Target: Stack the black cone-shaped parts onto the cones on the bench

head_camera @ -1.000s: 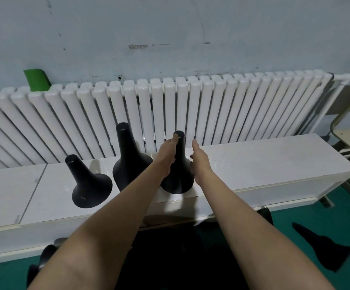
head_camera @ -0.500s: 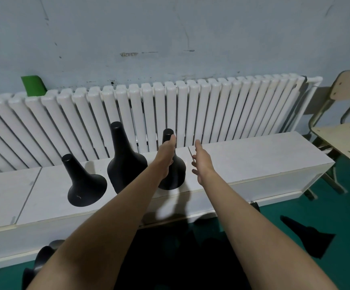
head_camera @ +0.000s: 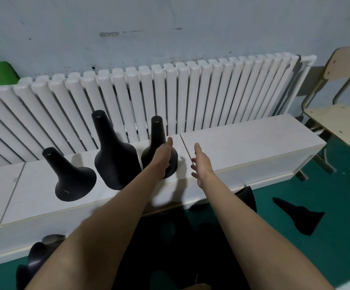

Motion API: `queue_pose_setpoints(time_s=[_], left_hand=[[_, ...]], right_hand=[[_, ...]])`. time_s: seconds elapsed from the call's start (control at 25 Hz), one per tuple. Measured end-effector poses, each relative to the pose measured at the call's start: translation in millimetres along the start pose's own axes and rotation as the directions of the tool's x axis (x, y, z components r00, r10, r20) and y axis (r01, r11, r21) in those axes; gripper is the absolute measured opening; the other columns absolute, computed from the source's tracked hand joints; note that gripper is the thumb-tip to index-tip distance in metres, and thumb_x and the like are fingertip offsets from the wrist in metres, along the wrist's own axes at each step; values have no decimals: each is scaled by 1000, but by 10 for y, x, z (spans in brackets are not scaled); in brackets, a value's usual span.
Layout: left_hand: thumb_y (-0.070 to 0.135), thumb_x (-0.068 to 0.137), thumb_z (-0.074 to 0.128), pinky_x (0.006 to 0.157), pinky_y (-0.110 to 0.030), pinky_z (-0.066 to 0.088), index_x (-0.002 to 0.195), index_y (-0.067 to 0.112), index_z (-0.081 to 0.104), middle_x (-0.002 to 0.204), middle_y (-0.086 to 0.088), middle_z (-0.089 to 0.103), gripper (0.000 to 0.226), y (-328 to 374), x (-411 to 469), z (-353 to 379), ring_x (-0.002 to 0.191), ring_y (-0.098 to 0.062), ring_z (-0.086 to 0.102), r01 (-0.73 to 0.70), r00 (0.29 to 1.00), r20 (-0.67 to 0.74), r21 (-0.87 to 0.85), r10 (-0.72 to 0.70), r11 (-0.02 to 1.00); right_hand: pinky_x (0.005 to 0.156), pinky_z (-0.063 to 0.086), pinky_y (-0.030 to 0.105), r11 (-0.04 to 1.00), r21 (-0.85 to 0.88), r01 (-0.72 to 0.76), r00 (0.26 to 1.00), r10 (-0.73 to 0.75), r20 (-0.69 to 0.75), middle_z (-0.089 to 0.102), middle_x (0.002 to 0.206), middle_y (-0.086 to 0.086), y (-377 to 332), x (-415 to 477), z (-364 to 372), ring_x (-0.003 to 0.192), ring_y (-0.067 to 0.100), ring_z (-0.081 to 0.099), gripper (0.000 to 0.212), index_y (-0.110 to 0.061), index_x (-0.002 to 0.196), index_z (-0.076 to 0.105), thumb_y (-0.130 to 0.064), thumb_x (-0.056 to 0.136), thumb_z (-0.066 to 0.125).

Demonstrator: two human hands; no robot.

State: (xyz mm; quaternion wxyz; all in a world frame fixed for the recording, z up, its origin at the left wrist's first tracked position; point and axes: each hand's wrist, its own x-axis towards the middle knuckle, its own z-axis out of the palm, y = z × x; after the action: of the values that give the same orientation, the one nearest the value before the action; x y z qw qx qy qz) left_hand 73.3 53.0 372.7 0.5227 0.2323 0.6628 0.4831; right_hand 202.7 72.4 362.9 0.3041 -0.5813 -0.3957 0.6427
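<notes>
Three black cones stand upright on the white bench [head_camera: 243, 143]: a low left cone [head_camera: 71, 176], a tall middle cone stack [head_camera: 115, 155] and a right cone [head_camera: 157, 135]. My left hand [head_camera: 162, 155] lies with straight fingers against the right cone's flared base, on its right side. Apart from that cone, my right hand [head_camera: 201, 162] hovers open over the bench with its fingers spread. More black cone parts lie on the green floor: one at the right [head_camera: 297, 216], one at the lower left [head_camera: 35, 262].
A white radiator [head_camera: 190, 97] runs along the wall just behind the bench. A wooden chair with a metal frame [head_camera: 341, 120] stands at the bench's right end. A green patch [head_camera: 2, 73] sits on the wall at the upper left. The floor [head_camera: 337, 237] is green.
Both hands have drawn back from the right cone's neck; my left hand slid down to its base and my right hand moved away to the right. The view shifted, showing the chair.
</notes>
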Motion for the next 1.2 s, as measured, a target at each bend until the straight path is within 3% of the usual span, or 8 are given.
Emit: queue_pose_setpoints(time_s=[0.12,0.24,0.32,0.44,0.64,0.8,1.0,1.2], left_hand=[[51,99,44,67,-26,39,82,21,53,83,2,51,36,-186,64,83,71,-13,46,47,999,24,-9,-47,999],[55,99,41,93,-37,41,109,21,59,106,-1,57,40,-464,208,154,97,-18,52,82,995,44,53,-84,995],[57,99,38,96,-38,38,136,18,50,126,-2,55,54,-666,257,187,112,-20,50,114,991,53,100,-120,988],[58,100,32,98,-36,36,148,17,37,138,-5,51,63,-996,305,214,121,-21,48,182,977,82,160,-197,970],[58,101,27,100,-34,33,147,16,40,146,-6,46,63,-1434,408,171,134,-24,43,269,953,86,196,-290,943],[46,105,32,92,-30,34,141,9,46,138,-9,51,54,-1787,480,136,121,-22,49,273,956,53,214,-290,938],[49,103,32,111,-37,32,148,10,37,150,-10,41,60,-2302,642,-1,138,-27,40,368,921,12,300,-389,880],[52,102,34,96,-28,35,150,11,33,149,-8,43,63,-2758,798,-4,131,-23,45,451,876,32,304,-482,839]], right_hand=[[115,39,48,998,6,-59,998,59,-34,52,147,10,207,111,-156,135,36,49,64,-16,150,45,-59,105,36],[110,42,49,993,3,-114,992,114,-60,51,148,6,440,252,-281,135,37,49,65,-17,152,44,-61,104,35],[105,43,45,989,17,-146,987,147,-68,48,152,6,629,328,-327,135,34,49,68,-17,153,42,-62,103,37],[113,36,48,977,33,-213,974,214,-70,44,158,8,940,443,-377,142,33,42,69,-18,156,39,-63,104,36],[120,31,51,940,75,-334,938,339,-73,38,163,8,1401,595,-385,147,33,38,77,-19,161,31,-66,101,39],[102,40,44,902,91,-422,899,429,-90,47,154,13,1767,717,-334,136,34,47,70,-14,156,39,-61,104,40],[104,39,42,842,112,-528,839,537,-80,48,154,13,2155,741,-287,138,34,47,68,-14,157,37,-58,106,38],[69,42,29,790,165,-591,790,608,-77,53,148,14,2514,786,-284,107,23,55,64,-11,154,43,-54,107,38]])
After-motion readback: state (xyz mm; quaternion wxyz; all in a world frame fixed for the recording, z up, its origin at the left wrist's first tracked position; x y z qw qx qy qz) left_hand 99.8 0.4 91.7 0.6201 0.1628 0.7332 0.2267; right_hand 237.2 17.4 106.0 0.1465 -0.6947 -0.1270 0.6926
